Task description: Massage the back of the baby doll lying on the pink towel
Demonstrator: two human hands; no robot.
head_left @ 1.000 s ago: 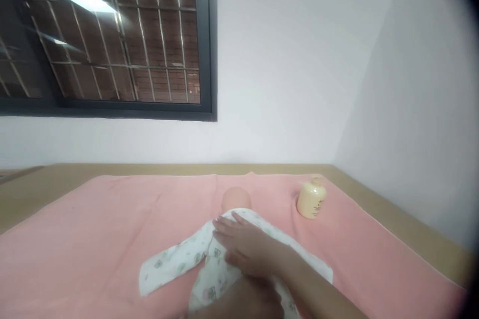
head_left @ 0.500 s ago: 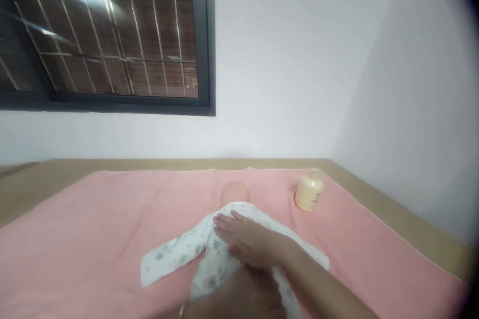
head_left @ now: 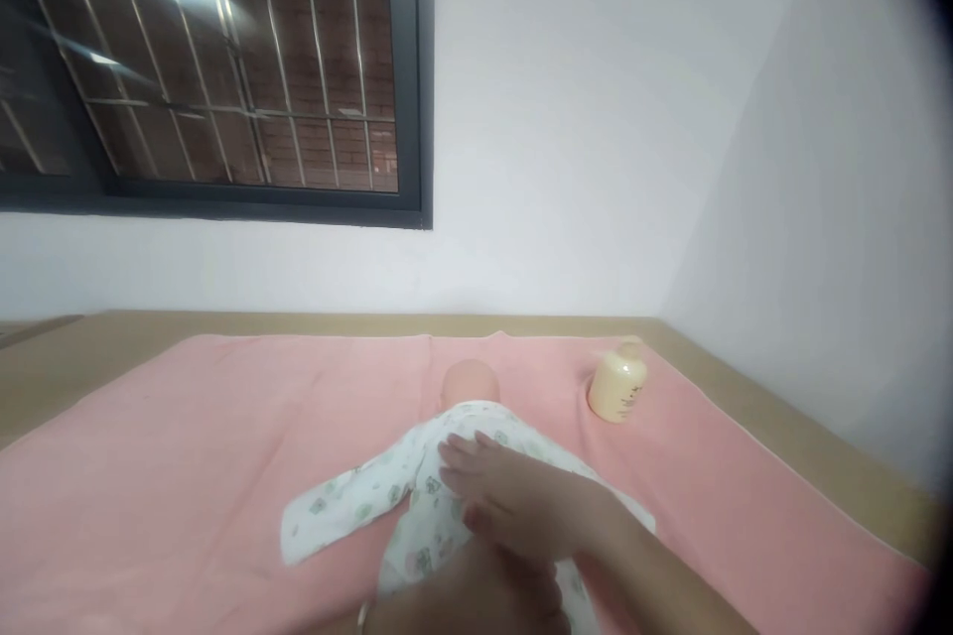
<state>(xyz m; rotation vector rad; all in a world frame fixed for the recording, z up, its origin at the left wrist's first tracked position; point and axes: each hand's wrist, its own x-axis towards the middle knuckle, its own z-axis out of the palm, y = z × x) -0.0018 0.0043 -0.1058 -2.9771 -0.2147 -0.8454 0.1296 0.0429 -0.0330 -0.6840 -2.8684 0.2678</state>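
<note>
A doll lies on the pink cloth, its bald head pointing away from me. It wears a white long-sleeved garment with small green and grey prints, sleeves spread to both sides. My right hand rests flat on the garment's upper body, fingers stretched out and slightly apart. Below and partly under it is my left hand, with a bracelet at the wrist. The left fingers are curled over the lower garment; whatever they hold is hidden. The doll's lower part is covered by my hands and the frame edge.
A cream-coloured bottle stands at the right rear of the pink cloth. Beneath the cloth is a tan surface, bordered by white walls behind and at right. A dark-framed barred window is at upper left.
My right hand has slid slightly right and toward me over the garment. The left hand stays in about the same place. Doll and bottle have not moved; the view has shifted a little.
</note>
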